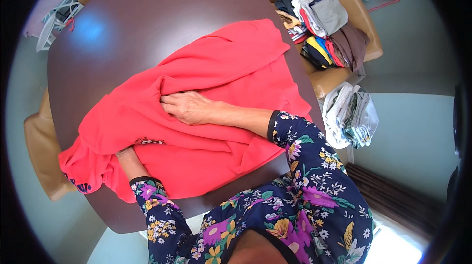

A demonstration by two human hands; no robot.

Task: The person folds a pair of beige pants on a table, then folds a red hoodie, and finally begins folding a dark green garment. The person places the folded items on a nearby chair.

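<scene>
A red sweatshirt [221, 124] is spread at a slant over the dark brown table, with folds and creases through its middle. Dark lettering shows on its bunched lower left end, and a small emblem sits near the centre left. My right hand [188, 107] lies on the upper middle of the garment, its fingers curled into a fold of the fabric. Only the wrist end of my left hand [124, 151] shows; the fingers are hidden under the red cloth near the emblem.
The brown table [129, 39] has a rounded edge. At the right, a tan chair [372, 39] bears piles of folded clothes [328, 15]. Below it stands a stack of folded light garments [352, 113]. Another tan chair [37, 153] is at the left.
</scene>
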